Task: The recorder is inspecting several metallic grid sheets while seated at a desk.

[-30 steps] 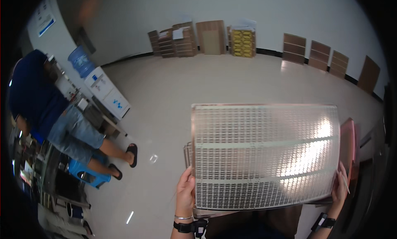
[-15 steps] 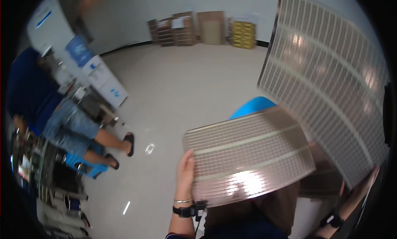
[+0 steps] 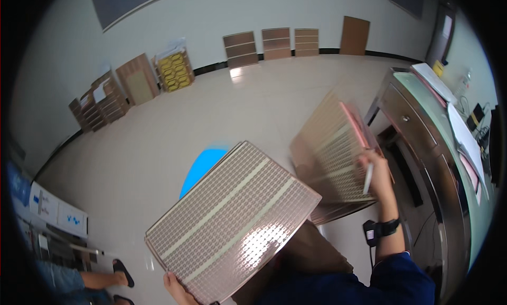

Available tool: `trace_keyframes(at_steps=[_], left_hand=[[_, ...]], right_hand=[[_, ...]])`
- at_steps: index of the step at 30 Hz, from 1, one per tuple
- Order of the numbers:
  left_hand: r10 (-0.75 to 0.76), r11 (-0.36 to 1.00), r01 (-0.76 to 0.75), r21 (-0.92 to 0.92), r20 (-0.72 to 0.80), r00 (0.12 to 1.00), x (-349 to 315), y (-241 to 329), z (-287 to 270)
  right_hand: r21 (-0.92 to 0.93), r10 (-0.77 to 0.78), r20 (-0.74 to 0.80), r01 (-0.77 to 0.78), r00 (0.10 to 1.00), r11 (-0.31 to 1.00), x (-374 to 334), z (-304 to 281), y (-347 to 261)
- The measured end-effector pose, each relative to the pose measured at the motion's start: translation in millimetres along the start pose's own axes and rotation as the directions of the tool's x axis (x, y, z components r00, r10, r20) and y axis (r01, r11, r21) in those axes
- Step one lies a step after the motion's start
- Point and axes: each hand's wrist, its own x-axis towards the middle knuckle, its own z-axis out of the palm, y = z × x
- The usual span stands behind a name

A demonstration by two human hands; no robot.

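Note:
A copper-coloured panel [image 3: 232, 210] with rows of small repeating cells and pale strips lies tilted over my lap. It looks like a circuit board panel, perhaps with others beneath it. My left hand [image 3: 178, 290] grips its near left corner; the fingers are partly cut off by the lower edge of the view. To the right, my right hand [image 3: 376, 170] is closed at the edge of a second patterned panel [image 3: 330, 149], smeared by motion. A slim white pen-like object [image 3: 368, 179] also sticks down from that hand. Reddish sheet edges show beside the second panel.
Behind the lap panel stands a blue stool [image 3: 199, 170]. A metal desk [image 3: 417, 125] with drawers, papers and cables is at the right. Several panels [image 3: 277, 44] and stacked boards [image 3: 138, 79] lean against the far wall. A seated person's leg [image 3: 100, 279] is at lower left.
The view has turned right, bringing the desk into sight. The large panel at my right has swung down and now stands lower, beside the lap panel. My left hand stays on the lap panel.

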Motion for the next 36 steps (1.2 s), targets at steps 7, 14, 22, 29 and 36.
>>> trace_keyframes(at_steps=[7,14,22,29,36], left_hand=[[-0.142,0.990,0.141,0.028,0.046,0.989,-22.4,67.3,22.6],[-0.235,0.971,0.234,0.055,0.008,0.972,-23.9,82.4,31.6],[-0.104,0.993,0.100,-0.067,-0.073,0.992,30.0,6.4,-13.2],[0.089,0.931,-0.062,0.361,-0.058,0.994,8.9,19.6,5.2],[0.081,0.968,-0.063,0.244,-0.064,0.995,-16.3,71.1,21.9]], right_hand=[[-0.360,0.124,0.049,-0.098,0.991,0.928,-18.5,52.8,13.8],[-0.605,-0.161,-0.109,0.062,0.981,0.793,-0.6,56.1,34.0],[0.225,-0.092,0.096,0.068,0.991,0.972,-9.5,109.3,-36.6],[0.035,-0.351,0.310,0.359,0.884,0.933,-60.0,172.6,-83.1],[0.102,-0.310,0.342,0.294,0.887,0.951,-59.0,173.4,-78.8]])
